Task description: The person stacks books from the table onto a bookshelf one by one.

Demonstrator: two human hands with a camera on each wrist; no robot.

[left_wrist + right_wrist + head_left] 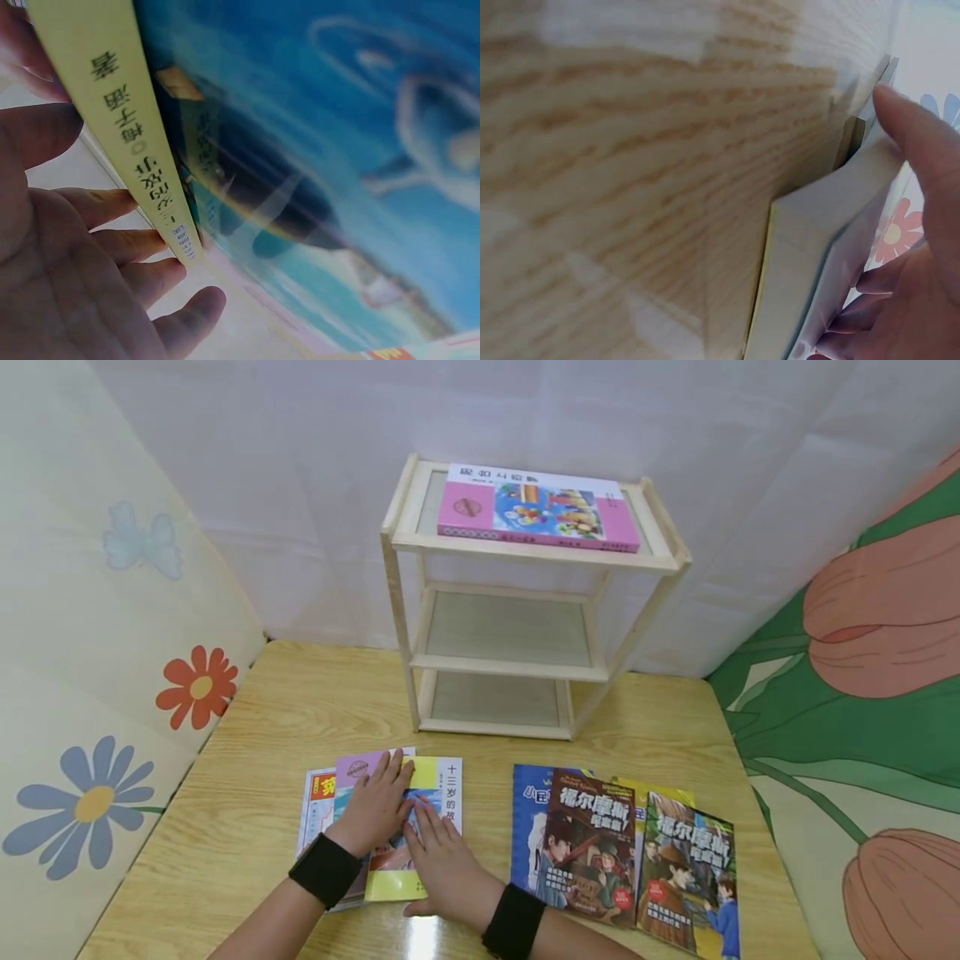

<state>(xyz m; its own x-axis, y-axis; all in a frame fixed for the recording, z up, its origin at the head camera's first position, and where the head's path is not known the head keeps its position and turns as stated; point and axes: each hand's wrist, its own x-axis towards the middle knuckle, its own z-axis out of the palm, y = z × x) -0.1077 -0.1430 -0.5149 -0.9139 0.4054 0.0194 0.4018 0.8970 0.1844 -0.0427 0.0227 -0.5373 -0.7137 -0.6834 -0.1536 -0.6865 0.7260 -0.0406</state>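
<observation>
Two bare hands work at a small pile of books on the wooden desk (247,827), left of centre in the head view. The yellow book (397,887) lies over the pink book (351,768), which overlaps the red-titled book (318,793) at its left. The left hand (377,806) has a wide grip, its fingers stretched out, with fingertips at the yellow book's spine (146,165) (lettered in black, as the left wrist view shows). The right hand (444,860) also has a wide grip: its thumb is at the page edges (802,217) and its fingers reach over the cover. Each wrist wears a black band (326,870).

Behind the pile stands a three-tier wooden shelf (510,668), carrying a pink-and-white book (540,514) flat on its top tier. To the right of the hands, four more books overlap: a blue book (528,843), a brown book (588,860), a yellow-covered book (678,795) (mostly hidden) and a dark green book (686,877). Painted flowers (93,806) decorate the side panels.
</observation>
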